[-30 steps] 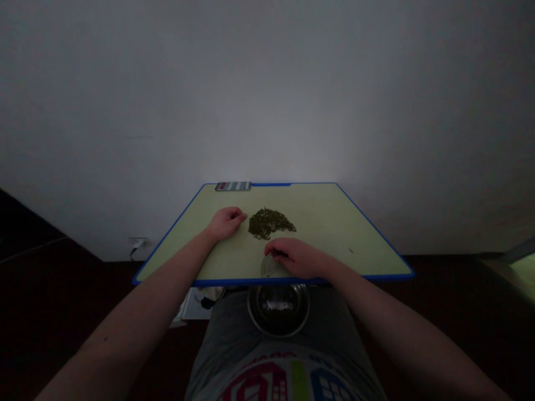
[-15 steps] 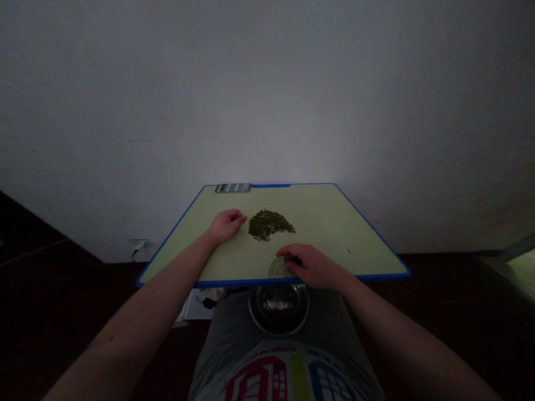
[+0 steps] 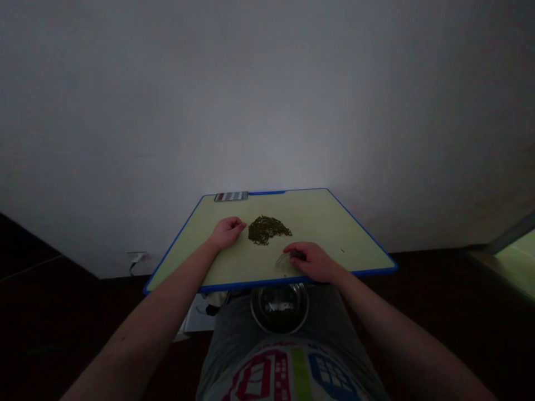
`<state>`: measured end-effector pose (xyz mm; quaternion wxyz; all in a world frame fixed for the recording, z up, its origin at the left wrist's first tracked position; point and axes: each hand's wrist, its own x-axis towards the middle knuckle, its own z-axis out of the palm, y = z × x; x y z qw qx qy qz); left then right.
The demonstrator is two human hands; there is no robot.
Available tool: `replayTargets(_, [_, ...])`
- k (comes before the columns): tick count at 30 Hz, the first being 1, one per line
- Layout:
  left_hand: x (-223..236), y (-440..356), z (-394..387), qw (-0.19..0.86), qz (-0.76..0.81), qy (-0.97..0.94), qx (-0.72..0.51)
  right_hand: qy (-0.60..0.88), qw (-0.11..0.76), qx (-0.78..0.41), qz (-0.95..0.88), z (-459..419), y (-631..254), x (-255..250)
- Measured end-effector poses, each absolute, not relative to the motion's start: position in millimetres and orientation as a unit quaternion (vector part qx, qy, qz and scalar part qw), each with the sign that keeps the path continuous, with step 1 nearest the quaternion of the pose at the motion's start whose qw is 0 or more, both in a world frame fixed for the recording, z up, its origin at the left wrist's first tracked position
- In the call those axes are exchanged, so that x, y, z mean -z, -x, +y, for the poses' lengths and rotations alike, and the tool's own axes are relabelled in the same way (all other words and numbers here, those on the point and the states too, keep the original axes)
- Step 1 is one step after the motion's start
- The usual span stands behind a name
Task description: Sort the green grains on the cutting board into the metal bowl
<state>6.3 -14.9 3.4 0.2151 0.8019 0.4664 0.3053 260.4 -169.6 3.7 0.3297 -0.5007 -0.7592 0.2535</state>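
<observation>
A pile of small dark green beans (image 3: 266, 229), mung beans by their look, lies in the middle of a pale yellow board (image 3: 234, 267) with a blue rim. Just left of the pile rests my left hand (image 3: 227, 232), its fingers curled and thumb against the forefinger; whatever is inside is hidden. Nearer the front edge, my right hand (image 3: 312, 260) grips a clear round dish (image 3: 281, 260), whose curved rim shows left of the fingers. Below that edge, a shiny metal bowl (image 3: 256, 317) sits on my lap with dark contents.
A phone (image 3: 230, 196) with a lit screen lies at the board's back left edge, against the wall (image 3: 267, 111). One thin dark bit (image 3: 342, 250) lies on the right side. A plug in a wall socket (image 3: 137, 257) is at left.
My right hand has drawn the clear dish a little away from the front edge, towards the pile. My left hand stays beside the beans. The whole view has shifted slightly.
</observation>
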Motion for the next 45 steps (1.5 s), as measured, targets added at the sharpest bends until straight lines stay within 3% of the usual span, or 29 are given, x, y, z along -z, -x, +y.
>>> replayTargets(21, [-2.5,-6.6,-9.9,0.225,0.469,-0.798,-0.303,0.475,0.336,-0.277,-0.765,-177.2,-265.7,3.0])
replayTargets(27, [-1.3,-6.6,-9.5,0.248,0.467,-0.791,-0.308,0.549,0.352,-0.189,-0.734,-159.8,-265.6,-0.9])
replayTargets(35, [-1.4,-5.3,-6.7,0.249,0.465,-0.789,-0.315,0.565,0.294,-0.053,-0.769,-112.0,-253.3,-10.4])
replayTargets(45, [-1.8,-4.7,-5.6,0.211,0.454,-0.807,-0.314,0.504,0.327,-0.055,-0.797,-100.8,-246.4,0.6])
